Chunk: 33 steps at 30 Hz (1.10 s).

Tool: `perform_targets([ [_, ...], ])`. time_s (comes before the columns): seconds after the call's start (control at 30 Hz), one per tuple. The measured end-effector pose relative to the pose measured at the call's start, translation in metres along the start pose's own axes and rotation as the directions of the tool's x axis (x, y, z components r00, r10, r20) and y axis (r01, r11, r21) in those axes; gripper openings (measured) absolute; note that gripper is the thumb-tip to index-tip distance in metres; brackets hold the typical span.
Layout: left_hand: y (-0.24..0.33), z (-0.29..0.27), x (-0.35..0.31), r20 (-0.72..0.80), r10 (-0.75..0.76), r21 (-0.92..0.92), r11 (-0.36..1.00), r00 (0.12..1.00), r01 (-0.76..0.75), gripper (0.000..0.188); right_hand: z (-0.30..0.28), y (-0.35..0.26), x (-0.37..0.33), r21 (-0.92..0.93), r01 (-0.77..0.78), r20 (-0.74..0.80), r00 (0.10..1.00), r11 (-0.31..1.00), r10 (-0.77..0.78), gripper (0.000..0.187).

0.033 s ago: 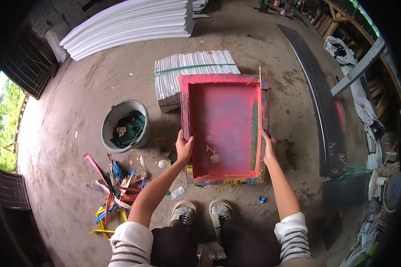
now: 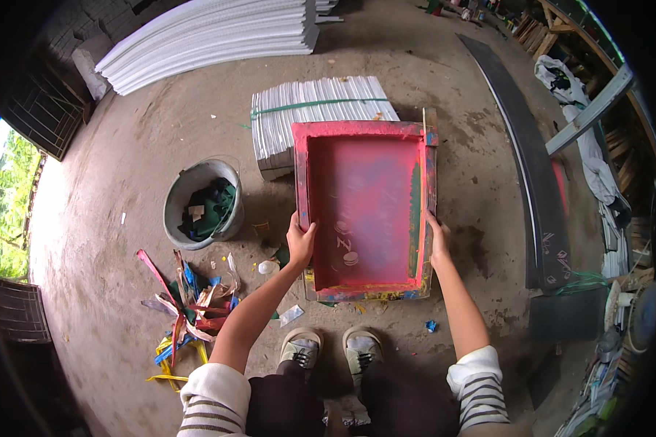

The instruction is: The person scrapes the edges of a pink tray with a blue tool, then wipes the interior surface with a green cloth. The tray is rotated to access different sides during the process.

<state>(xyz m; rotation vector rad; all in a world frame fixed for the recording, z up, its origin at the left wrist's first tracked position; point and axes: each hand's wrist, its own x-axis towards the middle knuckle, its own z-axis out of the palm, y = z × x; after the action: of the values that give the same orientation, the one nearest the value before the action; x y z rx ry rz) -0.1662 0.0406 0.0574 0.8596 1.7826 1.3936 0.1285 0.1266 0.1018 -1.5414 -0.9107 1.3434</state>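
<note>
A screen-printing frame (image 2: 364, 130) with red-smeared wooden sides is held in front of me, its mesh (image 2: 368, 204) stained pink and translucent. Green paint streaks run down the mesh's right edge, and pale marks show near its lower left. My left hand (image 2: 300, 240) is closed around the frame's left side, thumb on top. On the opposite side, my right hand (image 2: 437, 239) grips the frame's right edge, its fingers partly hidden beneath. Below the frame, a paint-spattered board (image 2: 372, 296) shows along the near edge.
Just beyond the frame lies a strapped stack of white sheets (image 2: 313, 109). A grey bucket (image 2: 231, 226) holding dark green scraps stands left, with a pile of painty strips (image 2: 197, 306) nearer me. Long black sheeting (image 2: 517, 167) lies right. More white sheets (image 2: 219, 40) are stacked far left.
The view has shifted very slightly. Both hands keep their hold on the screen-printing frame, which stays in nearly the same place.
</note>
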Motion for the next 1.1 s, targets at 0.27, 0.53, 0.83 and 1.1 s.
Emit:
perform_targets([
  [0.27, -0.046, 0.005, 0.015, -0.092, -0.038, 0.042, 0.998, 0.995, 0.042, 0.047, 0.012, 0.06, 0.061, -0.059, -0.136, 0.145, 0.979, 0.989, 0.143, 0.053],
  [0.53, -0.034, -0.021, 0.017, 0.078, 0.142, 0.477, 0.864, 0.987, -0.162, 0.076, 0.015, 0.049, 0.071, -0.555, 0.226, 0.084, 0.973, 0.801, -0.216, 0.052],
  [0.83, 0.079, -0.116, -0.015, 0.503, 0.133, 0.701, 0.516, 0.854, -0.493, 0.067, 0.023, -0.063, 0.018, -0.294, 0.154, 0.304, 0.951, 0.943, -0.061, 0.027],
  [1.1, 0.12, -0.241, -0.053, 0.443, 0.095, 0.741, 0.521, 0.892, -0.423, 0.045, 0.062, -0.134, -0.118, -0.442, 0.65, 0.776, 0.623, 0.618, -0.101, 0.025],
])
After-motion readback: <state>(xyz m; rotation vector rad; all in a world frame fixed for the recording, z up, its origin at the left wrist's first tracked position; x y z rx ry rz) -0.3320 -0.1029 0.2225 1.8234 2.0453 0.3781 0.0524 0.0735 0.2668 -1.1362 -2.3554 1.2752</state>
